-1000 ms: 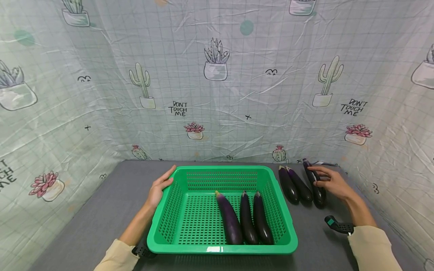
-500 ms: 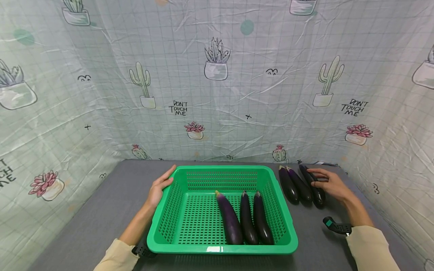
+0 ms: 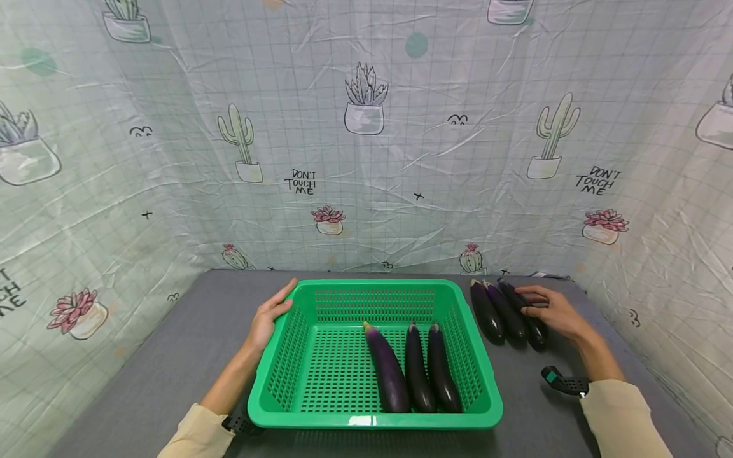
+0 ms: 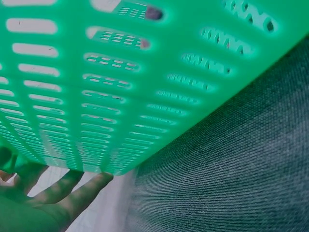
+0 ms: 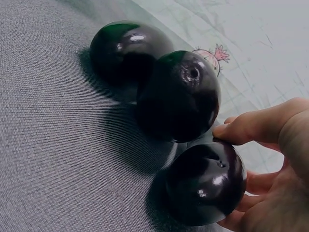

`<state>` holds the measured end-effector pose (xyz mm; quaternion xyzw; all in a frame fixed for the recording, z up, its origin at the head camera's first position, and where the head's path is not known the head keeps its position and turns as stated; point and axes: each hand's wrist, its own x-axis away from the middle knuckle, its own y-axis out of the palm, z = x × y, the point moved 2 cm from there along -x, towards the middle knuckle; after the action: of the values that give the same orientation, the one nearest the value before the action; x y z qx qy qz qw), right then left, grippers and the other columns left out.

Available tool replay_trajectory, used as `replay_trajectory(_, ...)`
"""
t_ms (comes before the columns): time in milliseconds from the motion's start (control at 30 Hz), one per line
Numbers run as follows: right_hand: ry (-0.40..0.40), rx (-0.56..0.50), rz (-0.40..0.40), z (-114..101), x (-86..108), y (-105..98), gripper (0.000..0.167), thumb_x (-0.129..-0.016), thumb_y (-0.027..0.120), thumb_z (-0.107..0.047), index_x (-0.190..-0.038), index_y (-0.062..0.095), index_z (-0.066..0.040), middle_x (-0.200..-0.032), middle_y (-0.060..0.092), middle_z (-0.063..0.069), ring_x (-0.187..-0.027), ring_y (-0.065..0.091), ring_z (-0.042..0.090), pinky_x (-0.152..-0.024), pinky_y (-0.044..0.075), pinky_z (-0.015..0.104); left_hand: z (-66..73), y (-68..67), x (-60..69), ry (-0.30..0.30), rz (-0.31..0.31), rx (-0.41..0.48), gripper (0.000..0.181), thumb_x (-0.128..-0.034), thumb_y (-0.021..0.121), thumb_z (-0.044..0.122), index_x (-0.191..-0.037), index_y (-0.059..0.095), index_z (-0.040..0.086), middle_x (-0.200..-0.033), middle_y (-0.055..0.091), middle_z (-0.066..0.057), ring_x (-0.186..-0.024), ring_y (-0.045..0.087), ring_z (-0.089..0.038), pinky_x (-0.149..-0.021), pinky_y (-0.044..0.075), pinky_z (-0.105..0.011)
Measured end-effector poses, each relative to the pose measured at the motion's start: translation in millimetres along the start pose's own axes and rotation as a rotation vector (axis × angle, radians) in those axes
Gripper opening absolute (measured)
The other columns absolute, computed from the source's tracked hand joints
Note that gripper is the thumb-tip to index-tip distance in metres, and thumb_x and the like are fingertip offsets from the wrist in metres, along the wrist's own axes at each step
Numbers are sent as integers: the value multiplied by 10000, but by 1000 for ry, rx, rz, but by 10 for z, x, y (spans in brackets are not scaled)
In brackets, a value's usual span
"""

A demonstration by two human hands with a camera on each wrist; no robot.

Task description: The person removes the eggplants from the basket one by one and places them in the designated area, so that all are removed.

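A green plastic basket (image 3: 335,375) with slotted walls holds three dark purple eggplants, among them a thicker eggplant (image 3: 389,369) with a yellowish stem end. My left hand (image 3: 265,323) rests against the basket's left side near the far corner, its fingers fairly straight along the outer wall in the left wrist view. Right of the basket, my right hand (image 3: 555,312) pinches an eggplant (image 5: 207,186) between thumb and fingers. This eggplant lies low at the table surface, close beside a middle eggplant (image 3: 506,312); an outer eggplant (image 3: 487,315) lies nearest the basket.
Grey cloth (image 3: 172,356) covers the table. A printed curtain (image 3: 401,159) hangs behind and along both sides. The basket's right rim (image 3: 481,356) stands between the eggplants inside and those on the table.
The right hand has shifted the eggplant it holds leftward, bringing it against the middle one and more in line with it. The left hand and basket stay where they were.
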<state>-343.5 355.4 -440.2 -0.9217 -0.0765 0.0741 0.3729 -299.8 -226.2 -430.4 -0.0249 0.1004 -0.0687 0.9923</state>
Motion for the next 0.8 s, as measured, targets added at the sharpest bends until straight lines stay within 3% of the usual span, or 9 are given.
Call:
replay_trajectory(133,11,7,-7,-13,-6,12,484,-1019,624,-84,-1449,497,100,-1483,421,435,-1313,463,624,-953,528,676,1,1,-1,10,3,-2,554,-1112,377,134,-1627,241,-21,-1726,146,-194,-1233,442,244,-1026,427,-49)
replay_trajectory(367,0,23,-20,-38,-12,36,476,-1018,623,-84,-1442,504,98,-1462,457,425,-1309,472,621,-946,531,667,-2,-1,6,8,3,62,549,-1108,387,115,-1627,256,-9,-1700,167,-235,-1219,567,133,-1019,483,-106)
replay_trajectory(800,0,46,-33,-87,-20,40,473,-1011,626,-94,-1426,516,104,-1448,469,429,-1300,480,622,-956,517,680,-7,-7,-2,-3,14,43,549,-1106,396,128,-1626,271,2,-1714,167,-215,-1223,531,171,-1029,460,-87)
